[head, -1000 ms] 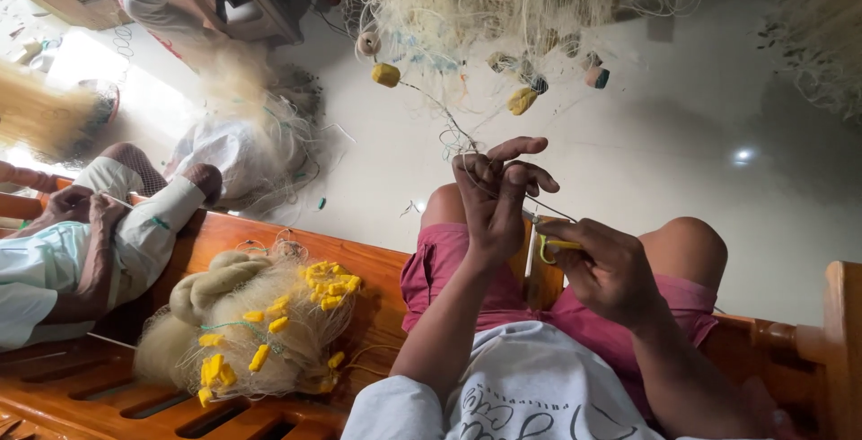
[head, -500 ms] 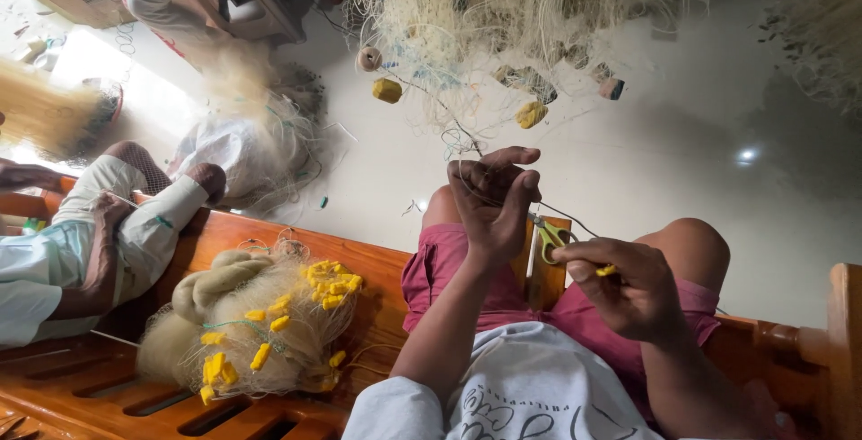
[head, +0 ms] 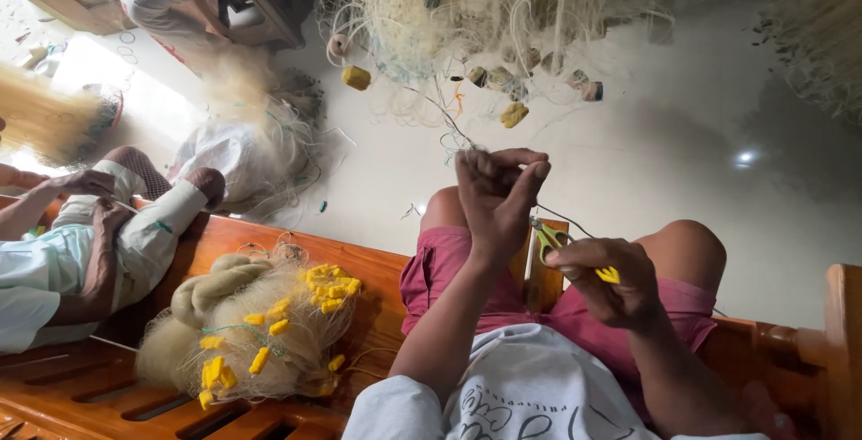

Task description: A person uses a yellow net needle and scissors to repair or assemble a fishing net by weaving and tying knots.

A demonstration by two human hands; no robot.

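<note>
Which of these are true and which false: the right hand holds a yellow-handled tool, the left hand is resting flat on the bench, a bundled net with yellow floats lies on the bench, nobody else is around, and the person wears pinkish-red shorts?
1. The right hand holds a small yellow-handled tool. True.
2. The left hand rests flat on the wooden bench. False: it is raised, fingers pinched on thin net line.
3. A bundled net with yellow floats lies on the bench. True.
4. Nobody else is around. False: another person sits on the bench beside the bundle.
5. The person wears pinkish-red shorts. True.
</note>
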